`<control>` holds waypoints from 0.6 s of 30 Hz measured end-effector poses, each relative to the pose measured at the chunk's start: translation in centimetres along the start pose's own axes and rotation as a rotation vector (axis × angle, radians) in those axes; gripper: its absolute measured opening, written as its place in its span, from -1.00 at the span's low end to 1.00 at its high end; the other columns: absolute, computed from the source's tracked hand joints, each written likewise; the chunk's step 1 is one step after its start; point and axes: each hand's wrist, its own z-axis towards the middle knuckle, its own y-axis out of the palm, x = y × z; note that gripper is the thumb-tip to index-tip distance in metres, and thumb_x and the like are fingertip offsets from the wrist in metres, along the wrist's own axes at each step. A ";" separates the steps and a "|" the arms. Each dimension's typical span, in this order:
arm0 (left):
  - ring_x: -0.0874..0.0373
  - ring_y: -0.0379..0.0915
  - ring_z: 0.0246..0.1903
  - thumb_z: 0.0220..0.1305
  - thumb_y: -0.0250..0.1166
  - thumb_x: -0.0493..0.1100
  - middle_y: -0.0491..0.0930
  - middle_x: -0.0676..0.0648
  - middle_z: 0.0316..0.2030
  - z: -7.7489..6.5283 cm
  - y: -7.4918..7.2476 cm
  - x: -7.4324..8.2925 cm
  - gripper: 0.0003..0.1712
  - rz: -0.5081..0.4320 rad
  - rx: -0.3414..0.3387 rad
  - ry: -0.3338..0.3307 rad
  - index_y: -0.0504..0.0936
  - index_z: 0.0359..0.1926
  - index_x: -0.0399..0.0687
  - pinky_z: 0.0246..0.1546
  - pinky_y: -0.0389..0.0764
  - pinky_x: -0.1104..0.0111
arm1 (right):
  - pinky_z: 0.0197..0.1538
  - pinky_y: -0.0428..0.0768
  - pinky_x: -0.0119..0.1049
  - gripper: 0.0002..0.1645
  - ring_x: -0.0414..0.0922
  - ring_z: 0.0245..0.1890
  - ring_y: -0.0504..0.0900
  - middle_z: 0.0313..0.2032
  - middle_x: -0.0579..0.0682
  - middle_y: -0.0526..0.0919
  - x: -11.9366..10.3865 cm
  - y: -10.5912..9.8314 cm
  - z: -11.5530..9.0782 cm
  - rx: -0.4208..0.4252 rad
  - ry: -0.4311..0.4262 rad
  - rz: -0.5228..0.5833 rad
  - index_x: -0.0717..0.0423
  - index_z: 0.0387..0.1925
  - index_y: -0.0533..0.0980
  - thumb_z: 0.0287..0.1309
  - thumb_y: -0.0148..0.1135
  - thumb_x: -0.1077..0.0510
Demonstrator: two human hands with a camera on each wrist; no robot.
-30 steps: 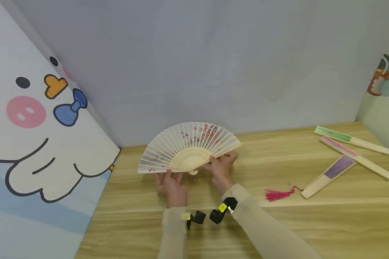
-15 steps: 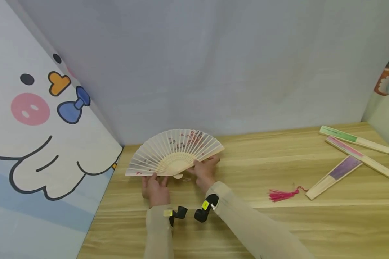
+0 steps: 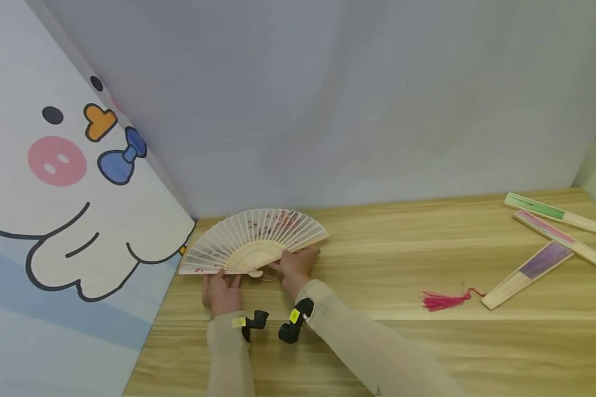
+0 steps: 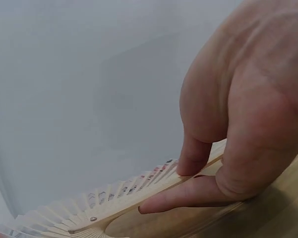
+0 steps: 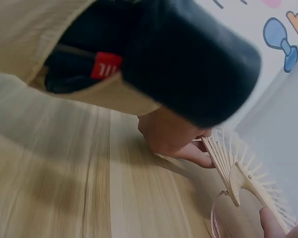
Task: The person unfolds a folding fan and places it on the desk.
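1. Bamboo and pale paper made up the open folding fan with red blossom print (image 3: pixel 255 241), which stood spread at the back left of the light wooden table (image 3: pixel 427 342), close to the grey backdrop and the cartoon-printed panel (image 3: pixel 64 209)
2. Left hand (image 3: pixel 222 291) pinched the fan's left outer rib between thumb and fingers (image 4: pixel 196 156), as the left wrist view showed
3. Right hand (image 3: pixel 296 265) had its fingers curled on the right outer rib, beside the rounded pivot end (image 5: pixel 236 187)
4. Judged by its thin slats and paper leaf, the fan looked very light and fragile; the leaf seemed easy to tear or crease, so the two stiffer outer ribs and the pivot appeared the safest places to grip
5. Three closed folding fans with green, pink and purple leaves (image 3: pixel 551 242) and a loose pink tassel (image 3: pixel 444 300) lay well apart at the right
6. No readable writing showed; a red tag (image 5: pixel 106 66) on the wrist mount was too blurred to make out
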 end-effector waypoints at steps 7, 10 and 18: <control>0.00 0.37 0.42 0.47 -0.07 -0.56 0.37 -0.13 0.51 0.9 0.2 1.0 -0.16 -0.044 0.032 0.008 0.23 0.64 0.11 0.43 0.36 0.04 | -0.29 0.83 -0.09 -0.38 0.28 -0.03 0.74 0.13 0.41 0.57 0.6 1.3 -0.4 0.028 -0.005 0.000 0.28 0.30 0.13 0.31 0.01 0.65; -0.02 0.36 0.42 0.46 -0.12 -0.57 0.34 -0.15 0.53 1.1 0.3 1.2 -0.15 -0.058 0.028 0.019 0.23 0.65 0.10 0.44 0.35 0.03 | -0.28 0.83 -0.08 -0.38 0.27 -0.02 0.73 0.14 0.41 0.55 0.4 1.6 -0.5 0.028 0.018 -0.003 0.27 0.31 0.11 0.34 -0.02 0.64; -0.05 0.33 0.40 0.48 -0.20 -0.54 0.28 -0.13 0.57 1.4 0.1 1.2 -0.19 -0.050 0.053 0.049 0.23 0.64 0.04 0.47 0.33 0.02 | -0.19 0.84 -0.08 -0.30 0.28 0.13 0.64 0.26 0.42 0.44 0.1 1.9 -0.5 0.006 0.094 -0.018 0.24 0.36 0.07 0.29 -0.08 0.68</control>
